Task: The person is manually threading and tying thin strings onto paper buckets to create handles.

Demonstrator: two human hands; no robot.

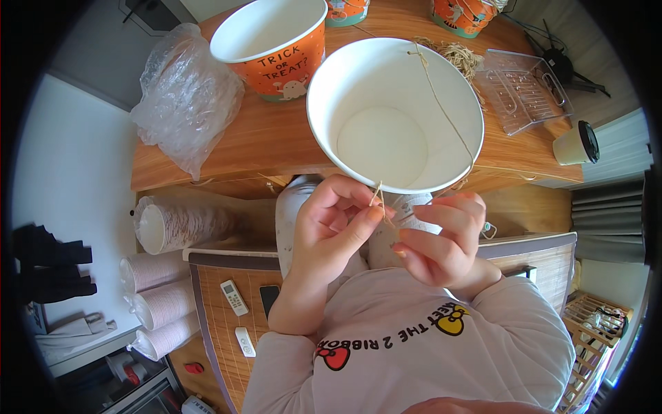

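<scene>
Both hands pinch one thin tan string at the near rim of a large white paper bucket: the left hand between thumb and forefinger, the right hand likewise, just beside it. The string crosses the bucket's mouth. On the wooden table stand three orange printed buckets, one clear plastic bag, one clear tray, one lidded cup.

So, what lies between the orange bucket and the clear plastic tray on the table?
In the head view, the big white paper bucket lies between the orange bucket and the clear plastic tray, with a twine bundle.
</scene>
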